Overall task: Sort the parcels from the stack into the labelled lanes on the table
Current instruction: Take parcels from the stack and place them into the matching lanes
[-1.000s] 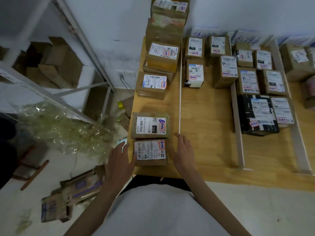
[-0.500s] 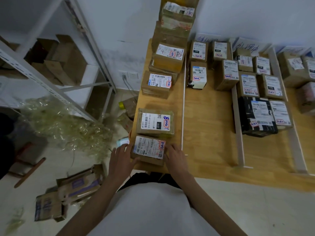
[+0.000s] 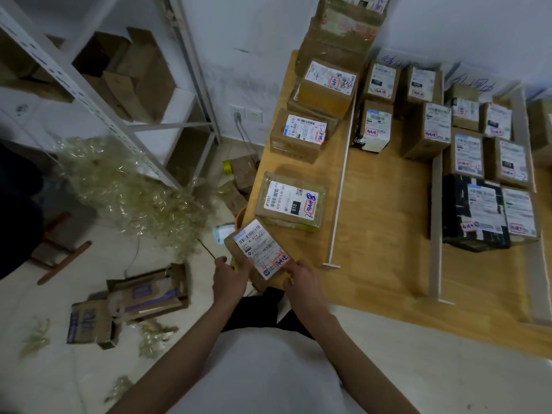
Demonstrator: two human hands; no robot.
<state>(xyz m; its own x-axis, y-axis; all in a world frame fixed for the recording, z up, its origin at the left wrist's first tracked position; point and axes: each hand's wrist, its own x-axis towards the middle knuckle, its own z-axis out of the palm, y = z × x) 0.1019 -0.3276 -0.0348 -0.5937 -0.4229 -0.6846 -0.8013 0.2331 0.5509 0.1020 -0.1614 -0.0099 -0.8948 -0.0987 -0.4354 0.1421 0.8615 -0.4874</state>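
I hold a small brown parcel [image 3: 257, 253] with a white label, lifted off the table's near left corner and tilted. My left hand [image 3: 228, 277] grips its left side and my right hand [image 3: 301, 279] grips its right side. A flat taped parcel [image 3: 291, 203] lies on the table just beyond. Further back stands the stack of parcels [image 3: 328, 82] against the wall. White strips [image 3: 340, 186] split the wooden table [image 3: 385, 249] into lanes. The middle lane holds three labelled boxes [image 3: 373, 127] at the back; the lane to its right holds several, among them a black parcel [image 3: 475, 213].
A white metal shelf [image 3: 125, 124] with cardboard stands to the left. Crumpled clear wrap [image 3: 131, 186] and flattened cartons [image 3: 140, 297] lie on the floor. Paper lane labels [image 3: 472, 82] hang on the back wall. A wall socket [image 3: 245, 115] sits by the table's left edge.
Both hands closed on the near parcel, lifted it off the table and drew it toward me, turning it at an angle. The camera view shifted left.
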